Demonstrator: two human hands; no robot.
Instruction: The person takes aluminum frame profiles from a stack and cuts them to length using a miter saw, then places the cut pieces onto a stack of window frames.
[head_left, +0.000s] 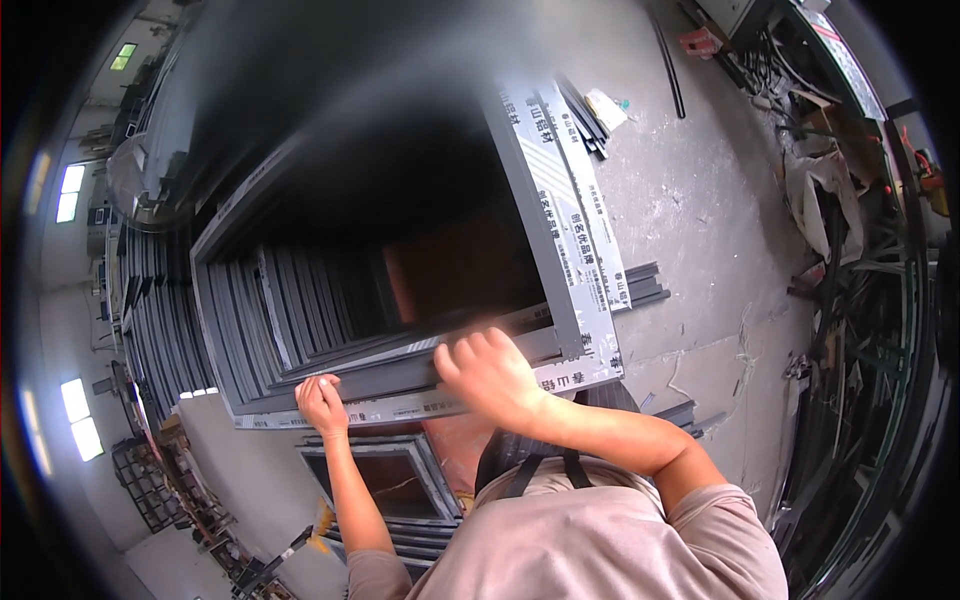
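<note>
A large grey aluminium window frame [545, 215] with white printed protective film on its right and lower rails stands tilted in front of me. My left hand [322, 402] grips the lower rail near its left corner, fingers wrapped over the edge. My right hand [492, 378] lies over the same lower rail towards the right corner. It is blurred, with the back of the hand facing me, so its grip is unclear. My own shoulders and pinkish shirt [600, 540] fill the lower middle.
A smaller grey frame [385, 480] lies below the hands. Stacked grey profiles [165, 320] fill the left side. Short profile pieces [645, 285] and black strips [585, 115] lie on the concrete floor [700, 210]. Scrap and cables [850, 230] crowd the right edge.
</note>
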